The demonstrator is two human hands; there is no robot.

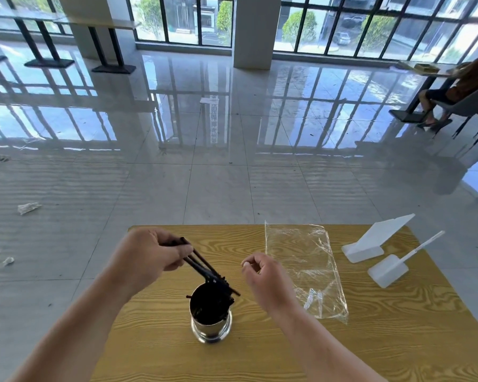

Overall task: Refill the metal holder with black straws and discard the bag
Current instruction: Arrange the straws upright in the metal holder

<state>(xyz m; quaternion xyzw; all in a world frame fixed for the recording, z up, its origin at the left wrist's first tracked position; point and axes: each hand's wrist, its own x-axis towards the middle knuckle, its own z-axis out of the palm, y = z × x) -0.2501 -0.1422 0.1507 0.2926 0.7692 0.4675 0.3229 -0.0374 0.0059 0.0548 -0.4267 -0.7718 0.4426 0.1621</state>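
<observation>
A shiny metal holder [211, 328] stands on the wooden table [370, 340], near its middle. My left hand [152, 253] grips a small bunch of black straws [204, 267], tilted, with their lower ends at the holder's rim. More black straws fill the holder. My right hand [262, 274] hovers just right of the holder, fingers loosely curled, holding nothing. The clear plastic bag [307, 268] lies flat and empty on the table to the right of my right hand.
Two white plastic stands [370, 241] [389, 268] sit at the table's right side. Beyond the table is glossy tiled floor with scraps of litter [28, 208]. A seated person [458, 86] is far right by another table.
</observation>
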